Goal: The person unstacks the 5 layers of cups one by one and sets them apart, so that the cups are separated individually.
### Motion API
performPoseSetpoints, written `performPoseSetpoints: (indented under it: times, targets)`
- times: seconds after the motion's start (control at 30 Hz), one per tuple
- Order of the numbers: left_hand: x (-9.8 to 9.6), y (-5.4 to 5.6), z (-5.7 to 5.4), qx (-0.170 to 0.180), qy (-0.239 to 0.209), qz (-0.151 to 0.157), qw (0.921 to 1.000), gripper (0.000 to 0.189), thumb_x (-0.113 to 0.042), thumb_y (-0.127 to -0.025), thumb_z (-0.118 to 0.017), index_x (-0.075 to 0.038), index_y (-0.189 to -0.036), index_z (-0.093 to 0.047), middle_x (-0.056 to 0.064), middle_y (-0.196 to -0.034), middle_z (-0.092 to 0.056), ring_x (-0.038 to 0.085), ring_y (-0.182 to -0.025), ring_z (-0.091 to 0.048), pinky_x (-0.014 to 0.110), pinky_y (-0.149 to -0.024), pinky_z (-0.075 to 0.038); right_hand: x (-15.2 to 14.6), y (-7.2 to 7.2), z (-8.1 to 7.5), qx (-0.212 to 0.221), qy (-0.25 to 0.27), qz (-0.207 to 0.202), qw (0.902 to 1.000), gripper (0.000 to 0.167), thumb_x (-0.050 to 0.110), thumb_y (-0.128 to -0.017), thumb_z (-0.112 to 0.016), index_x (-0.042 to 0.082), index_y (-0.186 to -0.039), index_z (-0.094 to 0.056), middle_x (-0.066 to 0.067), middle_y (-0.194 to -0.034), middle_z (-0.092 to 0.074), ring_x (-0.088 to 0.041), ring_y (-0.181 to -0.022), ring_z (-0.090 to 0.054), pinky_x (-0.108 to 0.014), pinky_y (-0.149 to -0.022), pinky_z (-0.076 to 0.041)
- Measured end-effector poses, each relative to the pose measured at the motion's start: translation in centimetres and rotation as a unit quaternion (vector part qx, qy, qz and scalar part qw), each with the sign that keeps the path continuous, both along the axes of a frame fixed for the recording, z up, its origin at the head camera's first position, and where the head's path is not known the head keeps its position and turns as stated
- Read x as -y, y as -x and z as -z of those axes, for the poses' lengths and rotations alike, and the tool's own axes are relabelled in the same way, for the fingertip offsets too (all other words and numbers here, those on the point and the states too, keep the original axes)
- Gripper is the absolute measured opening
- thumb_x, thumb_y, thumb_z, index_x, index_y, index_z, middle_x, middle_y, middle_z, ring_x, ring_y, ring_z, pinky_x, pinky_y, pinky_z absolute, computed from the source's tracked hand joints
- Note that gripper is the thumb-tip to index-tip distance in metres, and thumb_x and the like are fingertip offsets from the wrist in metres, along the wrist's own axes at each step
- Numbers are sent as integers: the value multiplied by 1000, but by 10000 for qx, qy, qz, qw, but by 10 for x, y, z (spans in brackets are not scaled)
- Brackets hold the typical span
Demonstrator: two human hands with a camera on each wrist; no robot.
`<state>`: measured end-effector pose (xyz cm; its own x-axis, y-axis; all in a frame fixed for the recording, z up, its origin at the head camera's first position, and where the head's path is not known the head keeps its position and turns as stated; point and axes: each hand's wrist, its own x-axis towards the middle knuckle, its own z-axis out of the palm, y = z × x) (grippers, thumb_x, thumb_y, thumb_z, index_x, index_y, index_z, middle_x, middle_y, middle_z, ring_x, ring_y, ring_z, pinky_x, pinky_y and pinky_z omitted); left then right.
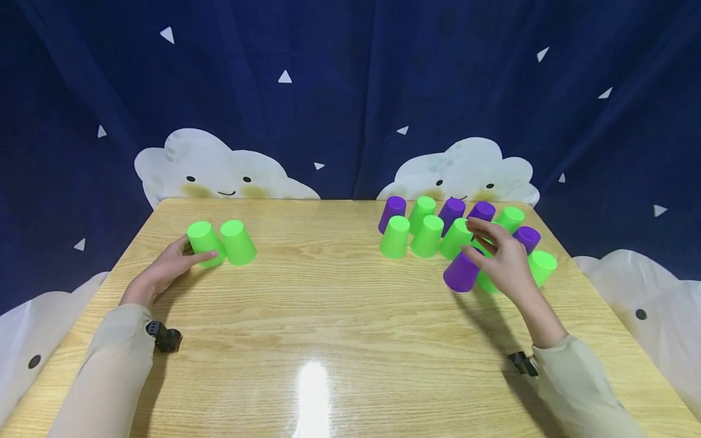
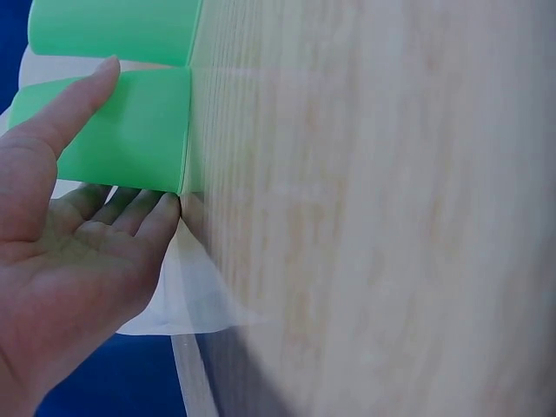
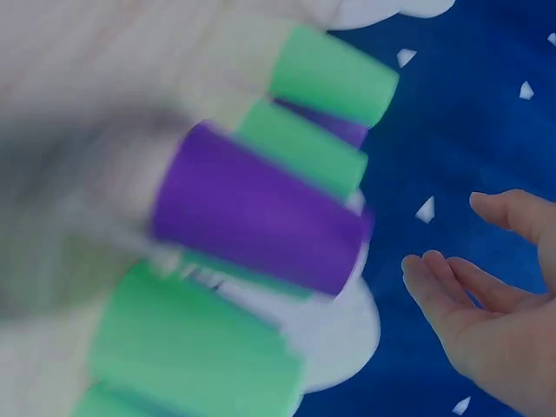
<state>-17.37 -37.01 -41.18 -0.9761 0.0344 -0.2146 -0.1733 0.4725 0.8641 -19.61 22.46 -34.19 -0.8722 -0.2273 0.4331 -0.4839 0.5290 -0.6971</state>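
Observation:
At the left of the table, my left hand point(image 1: 170, 266) holds an upside-down green cup point(image 1: 205, 242), thumb across its near side and fingers along the other side. A second green cup point(image 1: 238, 243) stands close beside it on the right. In the left wrist view, the held green cup point(image 2: 130, 130) stands with its rim at the tabletop. Over on the right, my right hand point(image 1: 502, 255) hovers near an upside-down purple cup point(image 1: 461, 272), thumb and fingers parted. The right wrist view has a gap between that hand point(image 3: 495, 304) and the purple cup point(image 3: 261, 208).
Several more upside-down green and purple cups stand grouped at the back right, among them a green cup point(image 1: 395, 237) and a purple cup point(image 1: 392, 213). Some are partly hidden behind my right hand. A dark blue curtain point(image 1: 339, 91) with clouds hangs behind the wooden table point(image 1: 306, 304).

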Motion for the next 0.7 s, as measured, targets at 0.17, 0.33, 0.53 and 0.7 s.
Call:
performPoseSetpoints:
  times: [0.17,0.33,0.53,0.7]
  targets:
    - [1,-1,1,8,-1,-13,10000,93,-37,-97,-63,2,-156,-1,34,-155,-14,50,-143,-10,64,-114,-9,47,4,-7,18,317,-627,9975,46,-9,-85,-71,-11,-129,-55,-24,-128,-56,-38,-122,-53,-27,-101,-45]
    - [1,2,2,11,-41,-1,10000,93,-36,-97,-63,0,-156,0,33,-155,-13,49,-143,-9,63,-115,-9,105,7,-11,206,492,-1236,9909,46,-8,-85,-71,-10,-129,-56,-23,-127,-57,-34,-121,-55,-35,-102,-46]
    - [0,3,1,18,-87,8,10000,94,-34,-96,-65,-1,-157,-1,32,-156,-13,48,-144,-9,62,-115,-9,182,15,-16,109,450,-1904,9806,46,-7,-84,-70,-10,-128,-56,-24,-125,-59,-33,-119,-57,-32,-103,-46]
    - [1,1,1,25,-114,-17,9999,93,-33,-97,-64,-1,-156,0,32,-156,-13,48,-144,-9,63,-115,-9,249,30,-13,512,118,-2236,9733,47,-2,-87,-70,-8,-132,-55,-21,-127,-59,-29,-120,-57,-24,-103,-44]
